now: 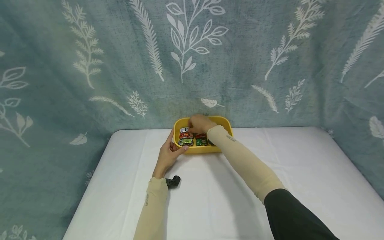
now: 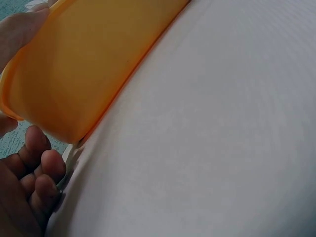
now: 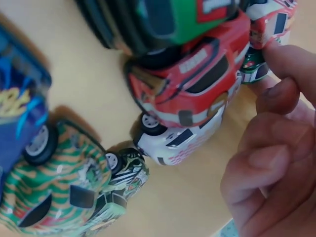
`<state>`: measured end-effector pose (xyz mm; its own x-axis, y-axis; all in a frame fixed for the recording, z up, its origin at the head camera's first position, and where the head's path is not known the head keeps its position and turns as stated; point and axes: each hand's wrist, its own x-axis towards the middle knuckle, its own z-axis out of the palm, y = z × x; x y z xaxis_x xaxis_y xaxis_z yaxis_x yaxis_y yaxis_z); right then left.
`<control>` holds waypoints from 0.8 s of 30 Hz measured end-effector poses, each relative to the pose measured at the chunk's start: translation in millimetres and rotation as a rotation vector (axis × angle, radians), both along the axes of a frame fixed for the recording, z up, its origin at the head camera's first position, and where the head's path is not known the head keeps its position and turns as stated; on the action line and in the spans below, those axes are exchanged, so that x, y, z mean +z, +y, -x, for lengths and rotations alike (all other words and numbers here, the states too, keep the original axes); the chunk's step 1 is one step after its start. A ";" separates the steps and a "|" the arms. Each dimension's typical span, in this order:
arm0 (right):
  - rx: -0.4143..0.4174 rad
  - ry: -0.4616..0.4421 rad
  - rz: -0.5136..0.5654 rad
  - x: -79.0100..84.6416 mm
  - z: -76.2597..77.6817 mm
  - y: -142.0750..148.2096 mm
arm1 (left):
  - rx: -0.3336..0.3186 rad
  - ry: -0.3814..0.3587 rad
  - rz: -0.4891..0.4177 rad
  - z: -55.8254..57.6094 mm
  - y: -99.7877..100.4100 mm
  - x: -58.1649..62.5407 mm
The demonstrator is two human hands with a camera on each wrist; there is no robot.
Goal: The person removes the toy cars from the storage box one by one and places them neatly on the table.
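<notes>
A yellow plastic tray (image 1: 207, 150) stands at the far edge of the table with several toy cars inside. My left hand (image 1: 168, 154) holds its near left corner, thumb on the front rim and index finger along the left side; the other fingers curl below the rim. Inside the tray, my right hand (image 1: 200, 123) has its thumb and finger at a small red-and-white toy car (image 3: 270, 22), beside a green car (image 3: 254, 66). Its other fingers are curled. A red car (image 3: 192, 79) and a white car (image 3: 182, 138) lie close to that hand.
A white cloth covers the table (image 1: 198, 200). Behind it hangs a blue-green leaf-patterned curtain (image 1: 240, 66), close to the tray's back. A blue car (image 3: 22, 89) and a tiger-striped car (image 3: 59, 177) also lie in the tray. A black wrist camera (image 1: 173, 182) juts from the left wrist.
</notes>
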<state>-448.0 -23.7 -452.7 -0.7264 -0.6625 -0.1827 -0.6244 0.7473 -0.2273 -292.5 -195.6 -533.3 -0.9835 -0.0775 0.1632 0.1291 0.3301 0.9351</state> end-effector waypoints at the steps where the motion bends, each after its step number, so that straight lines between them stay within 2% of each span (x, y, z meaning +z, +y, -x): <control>1: 0.004 0.015 -0.004 -0.4 0.6 -0.2 | 0.001 0.002 0.004 0.5 0.0 0.6; 6: 0.028 0.056 -0.002 -2.3 3.0 0.3 | 0.001 0.013 0.008 1.6 0.1 2.6; 16: 0.053 0.049 -0.017 -4.3 2.2 2.4 | 0.013 -0.008 0.028 0.6 1.5 -0.8; 20: 0.077 0.027 0.005 1.9 2.8 3.7 | 0.015 -0.004 0.014 0.1 -0.2 0.0; 24: 0.074 0.049 -0.005 19.7 -2.0 14.1 | 0.021 -0.006 0.012 -0.4 1.7 -0.4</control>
<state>-445.9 -9.6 -433.0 -0.6835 -0.7140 -0.1517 -0.6885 0.6997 -0.1910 -292.1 -194.0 -533.7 -0.9826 -0.0965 0.1584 0.1164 0.3443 0.9316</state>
